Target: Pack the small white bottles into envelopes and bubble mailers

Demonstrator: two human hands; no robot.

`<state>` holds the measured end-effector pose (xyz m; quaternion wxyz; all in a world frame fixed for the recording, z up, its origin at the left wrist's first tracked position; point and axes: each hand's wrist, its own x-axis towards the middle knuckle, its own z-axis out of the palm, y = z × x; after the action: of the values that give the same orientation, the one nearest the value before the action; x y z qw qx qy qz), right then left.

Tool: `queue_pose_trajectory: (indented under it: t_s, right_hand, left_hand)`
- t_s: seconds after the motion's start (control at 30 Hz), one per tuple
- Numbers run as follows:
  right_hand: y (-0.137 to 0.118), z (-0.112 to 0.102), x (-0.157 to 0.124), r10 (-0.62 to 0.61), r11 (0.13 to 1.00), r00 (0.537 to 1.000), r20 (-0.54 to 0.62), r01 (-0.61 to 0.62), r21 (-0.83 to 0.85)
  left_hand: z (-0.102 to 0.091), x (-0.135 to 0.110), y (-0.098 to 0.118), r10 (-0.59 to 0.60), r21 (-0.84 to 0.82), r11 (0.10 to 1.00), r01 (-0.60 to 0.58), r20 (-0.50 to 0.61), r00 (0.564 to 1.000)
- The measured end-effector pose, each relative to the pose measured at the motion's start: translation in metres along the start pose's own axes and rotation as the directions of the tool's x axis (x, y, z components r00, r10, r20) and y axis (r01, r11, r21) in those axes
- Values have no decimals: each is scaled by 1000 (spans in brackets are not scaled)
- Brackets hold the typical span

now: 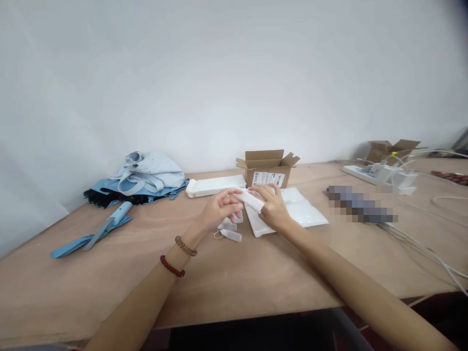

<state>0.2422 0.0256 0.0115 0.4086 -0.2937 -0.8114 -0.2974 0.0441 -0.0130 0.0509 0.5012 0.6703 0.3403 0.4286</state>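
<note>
My right hand (272, 207) is closed on a small white strip-like piece (252, 200), which slants between my two hands; its exact kind I cannot make out. My left hand (222, 209) has its fingers curved and apart, with the index fingertip at the far end of that piece. Under and beside my left hand lie several small translucent plastic pieces with string loops, one of them a tube-shaped piece (231, 235). White plastic mailer bags (303, 209) lie flat beneath and beyond my right hand.
An open cardboard box (268, 168) stands behind my hands, beside a stack of white envelopes (215, 185). Left are a blue umbrella (120, 212) and a light-blue cloth bag (151, 170). On the right lie a pixelated object (360, 204), a power strip (360, 173) and cables.
</note>
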Motion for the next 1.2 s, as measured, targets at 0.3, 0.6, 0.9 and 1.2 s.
queue_pose_trajectory:
  t_s: [0.3,0.6,0.9,1.2]
  right_hand:
    - [-5,-2,3,-1,999,994,-108,-5,-52]
    - [5,-5,8,150,986,978,-144,-159,-48]
    - [20,-21,10,341,926,919,-199,-365,-97]
    - [34,-10,-2,282,950,953,108,-262,-169]
  left_hand:
    - [6,0,-25,509,838,460,-293,22,860]
    - [14,2,-21,541,748,610,-260,-154,827]
    - [21,8,-3,240,299,950,-91,-510,826]
    - [16,71,-4,-201,-121,978,168,-357,912]
